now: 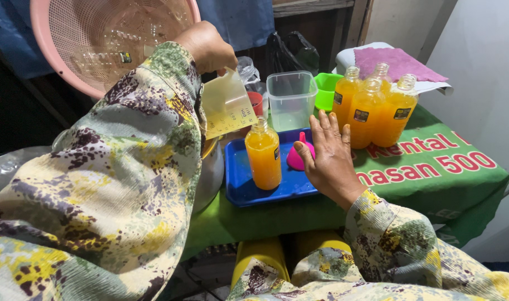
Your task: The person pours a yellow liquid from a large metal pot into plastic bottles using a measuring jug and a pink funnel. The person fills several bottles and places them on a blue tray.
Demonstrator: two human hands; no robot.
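White wall [477, 50] right — dark wooden shelf [310, 6] behind.

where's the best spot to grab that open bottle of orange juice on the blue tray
Probably around the straight middle of the bottle, coming from its right side. It stands upright and uncapped on the blue tray, full nearly to the neck, so a level grip on the body should keep it from spilling. The left hand holds a measuring jug above its left, while the right hand rests close by.

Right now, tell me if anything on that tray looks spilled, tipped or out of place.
No spill shows. The pink funnel lies on its side on the blue tray under the right hand. The orange bottle on the tray stands upright but has no cap. The left hand holds a measuring jug tilted.
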